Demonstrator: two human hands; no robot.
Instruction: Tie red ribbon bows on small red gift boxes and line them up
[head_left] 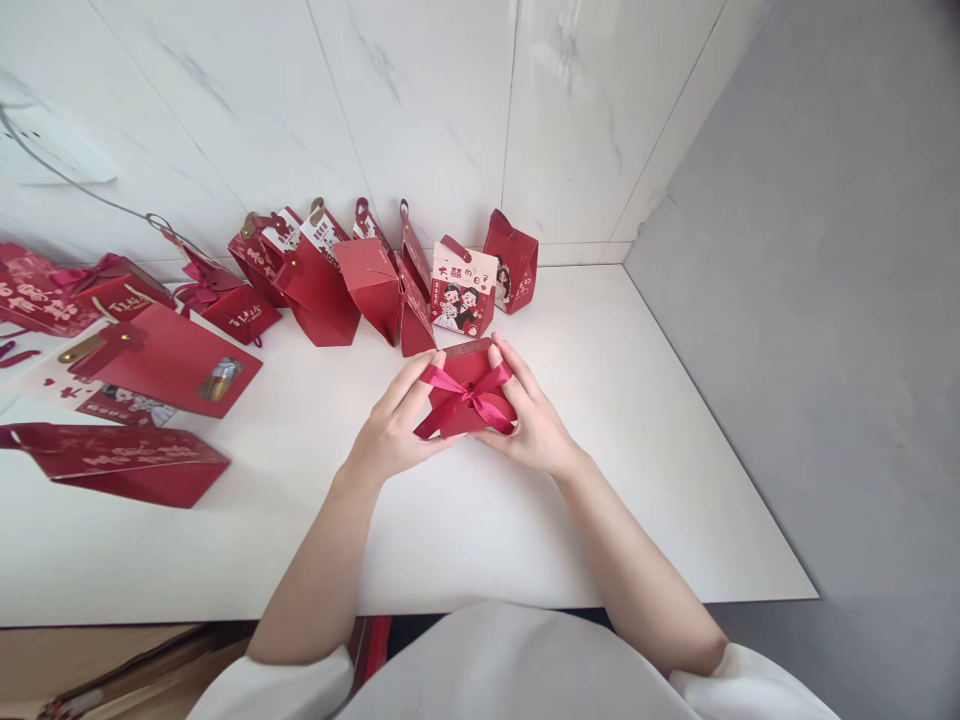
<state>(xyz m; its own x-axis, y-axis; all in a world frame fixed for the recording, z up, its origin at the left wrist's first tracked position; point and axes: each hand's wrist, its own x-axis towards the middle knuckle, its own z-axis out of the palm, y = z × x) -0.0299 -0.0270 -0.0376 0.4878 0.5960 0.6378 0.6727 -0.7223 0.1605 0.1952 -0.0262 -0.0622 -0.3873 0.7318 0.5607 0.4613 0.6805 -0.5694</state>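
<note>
Between my two hands is a small red gift box, tied on top with a magenta ribbon bow. My left hand grips its left side, fingers toward the far edge and thumb near the front. On the opposite side, my right hand clasps the box in the same way. The ribbon's loops and tails spread out to both sides, close to the fingers. Just behind the box stands a pink and red favour box with a cartoon couple printed on it.
Several red gift boxes stand along the marble-look wall. More lie at left, including one with a small window and one on its side. A cable hangs at far left. The white table ends at right beside grey floor.
</note>
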